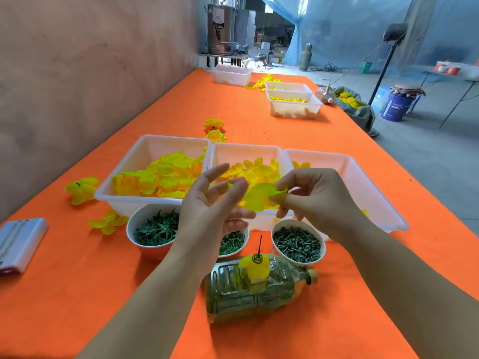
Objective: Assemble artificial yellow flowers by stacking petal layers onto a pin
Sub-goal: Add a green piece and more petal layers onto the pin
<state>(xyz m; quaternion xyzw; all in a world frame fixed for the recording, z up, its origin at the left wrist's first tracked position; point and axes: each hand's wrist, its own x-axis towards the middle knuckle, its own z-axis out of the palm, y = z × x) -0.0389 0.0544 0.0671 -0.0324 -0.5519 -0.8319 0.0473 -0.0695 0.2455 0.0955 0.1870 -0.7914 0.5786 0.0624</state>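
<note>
R hand (311,198): pinching yellow petal (256,196) btwn thumb + fingers. L hand (215,203): loose, fingers spread, just beside petal. Both above pin (260,242) on bottle (233,294).

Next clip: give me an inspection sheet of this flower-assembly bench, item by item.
Surface: orange-covered table.
Job's things: three petal trays; bowls of small parts; pin upright on a lying bottle, one stacked petal on it.
Clutter: white device at left edge; loose flowers on the cloth.
Hands: right hand pinches a petal layer; left hand beside it, fingers relaxed.
Cables: dark coil on the far floor.
Surroundings: plywood wall, blue netting, gas cylinder, standing fan.
</note>
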